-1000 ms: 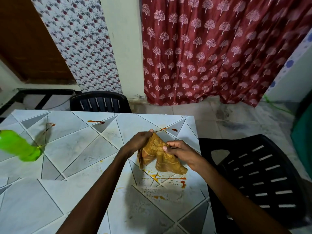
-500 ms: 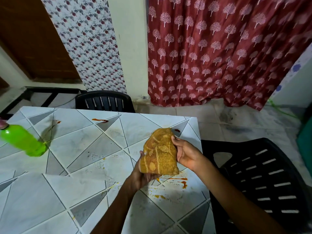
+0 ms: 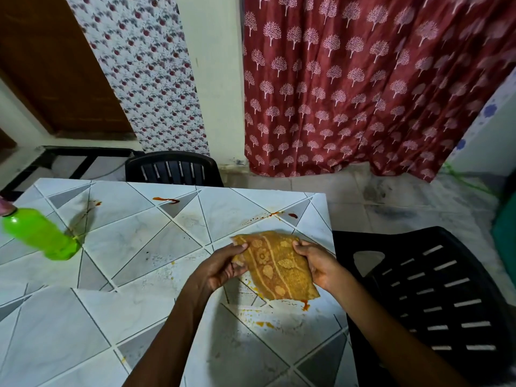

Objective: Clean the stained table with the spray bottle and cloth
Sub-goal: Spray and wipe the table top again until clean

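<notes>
Stains remain across the bench [image 3: 125,241], so we judge the cleaning partly done at best. Orange smears [image 3: 305,305] lie just below the cloth [image 3: 276,266], with more specks toward the near edge. A red streak [image 3: 166,200] and a red spot [image 3: 293,215] sit along the far side, looking untouched.

We see the cloth, yellow-orange with a pale pattern, held over the right part of the bench between both hands. The left hand [image 3: 223,268] pinches its left edge with curled fingers and thumb, and the right hand [image 3: 315,266] grips its right edge in the same way. It is spread out rather than pressed flat, so we read this as readying a face for wiping. Whether its lower corner touches the bench we cannot tell.

The green spray bottle [image 3: 39,233] is on the bench at the far left, well apart from both hands. It appears tilted in this wide view, and its top is cut off by the frame. We expect the far marks to need spraying and wiping yet, as do the smears under the cloth.

One black chair [image 3: 173,169] stands against the far side of the bench, below a red patterned curtain [image 3: 363,93]. A second black chair [image 3: 432,297] stands just beside the right edge, close to the right forearm, and might crowd that elbow. The far streak calls for a long reach across the bench.
</notes>
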### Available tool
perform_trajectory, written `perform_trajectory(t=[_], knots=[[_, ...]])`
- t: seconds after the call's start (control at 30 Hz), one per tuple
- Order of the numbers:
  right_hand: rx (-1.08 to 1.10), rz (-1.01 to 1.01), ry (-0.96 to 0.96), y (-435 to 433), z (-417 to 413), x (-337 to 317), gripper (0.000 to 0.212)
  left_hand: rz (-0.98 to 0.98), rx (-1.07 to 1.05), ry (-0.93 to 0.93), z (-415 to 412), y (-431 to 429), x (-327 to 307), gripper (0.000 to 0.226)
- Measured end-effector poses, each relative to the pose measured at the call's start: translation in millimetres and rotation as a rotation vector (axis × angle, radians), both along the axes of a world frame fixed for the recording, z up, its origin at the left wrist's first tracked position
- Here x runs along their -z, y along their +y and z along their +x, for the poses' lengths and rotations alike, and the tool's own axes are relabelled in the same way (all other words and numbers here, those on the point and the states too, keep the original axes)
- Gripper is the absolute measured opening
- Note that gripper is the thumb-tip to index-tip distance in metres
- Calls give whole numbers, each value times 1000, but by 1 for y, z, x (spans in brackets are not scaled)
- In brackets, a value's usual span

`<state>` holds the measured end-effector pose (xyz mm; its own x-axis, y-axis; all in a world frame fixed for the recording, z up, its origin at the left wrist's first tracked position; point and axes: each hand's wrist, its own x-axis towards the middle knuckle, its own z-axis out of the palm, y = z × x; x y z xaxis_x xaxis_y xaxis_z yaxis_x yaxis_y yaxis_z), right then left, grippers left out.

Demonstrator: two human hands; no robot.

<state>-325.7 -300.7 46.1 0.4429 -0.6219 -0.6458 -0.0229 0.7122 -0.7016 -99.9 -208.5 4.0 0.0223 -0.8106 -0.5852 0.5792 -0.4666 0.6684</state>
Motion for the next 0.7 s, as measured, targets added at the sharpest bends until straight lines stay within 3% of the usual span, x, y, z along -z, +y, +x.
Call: perform_trajectory(t=[0.17,0.37,0.57,0.7], knots=[[-4,33,-47,1,1,0,17,-34,-71,36,7,-10,-9,22],[-11,101,-112,6,2,-2,30,-79,-303,132,-21,-13,-8,65],[8,116,-182,6,-1,-2,30,-22,-82,0,-40,-10,-7,87],[57,24,-129,1,-4,8,22,28,-72,-168,-32,-11,-9,89]])
